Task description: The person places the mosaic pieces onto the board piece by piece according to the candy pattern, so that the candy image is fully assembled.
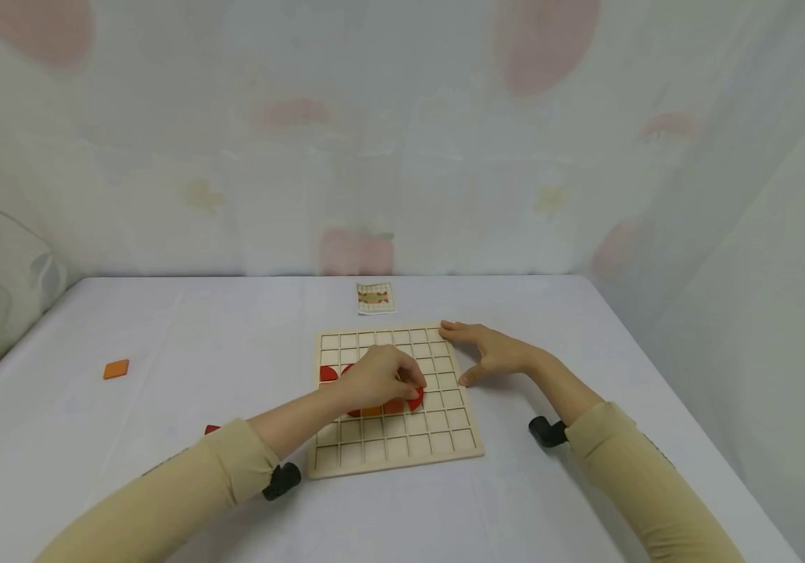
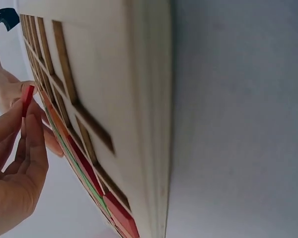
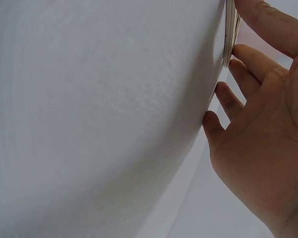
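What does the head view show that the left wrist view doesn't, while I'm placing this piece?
Only the head view shows the right hand resting open against the grid board's right edge, the pattern card beyond the board, and a loose orange tile far left on the table. Only the left wrist view shows the thin red piece pinched edge-on in the fingertips. Both show the left hand over the board's red and orange pieces.

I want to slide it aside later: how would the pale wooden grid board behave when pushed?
The pale wooden grid board looks stiff and flat, so it would probably slide whole over the white tablecloth. The right hand bracing its edge hints it shifts easily. Loose red pieces might jostle.
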